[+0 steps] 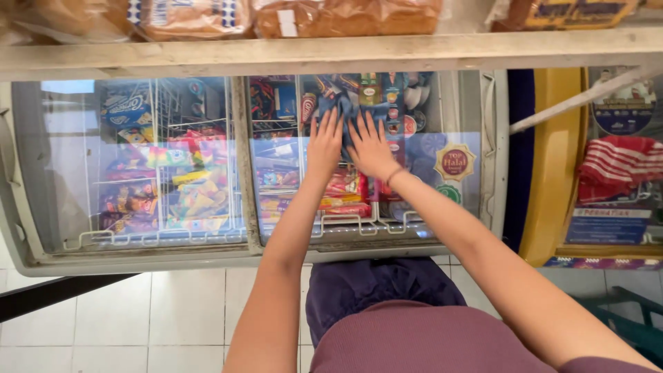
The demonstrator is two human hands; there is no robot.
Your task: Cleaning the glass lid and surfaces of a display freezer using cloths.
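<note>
- Cloth (347, 110): blue, bunched, lying on the right glass lid (456, 200) of the freezer (27, 266), toward its far edge.
- Left hand (324, 145): we press it palm-down on the cloth's left part, fingers straight and slightly spread.
- Right hand (371, 146): palm-down just beside the left, fingers fanned apart over the cloth; thin band at the wrist.
- Neither hand grips anything; both lie flat.
- Under the right lid: red packets (345, 186) and boxed ice cream in wire baskets.
- Left lid (55, 173): shut, colourful ice cream packs (193, 193) under it.
- Round gold sticker (454, 161) on the right lid, right of our hands.
- Shelf (331, 55) above the freezer holds bagged bread (345, 17).
- Second freezer at right, yellow rim (552, 166), with a red-and-white striped cloth (618, 166) on it.
- White tile floor (138, 318) below.
</note>
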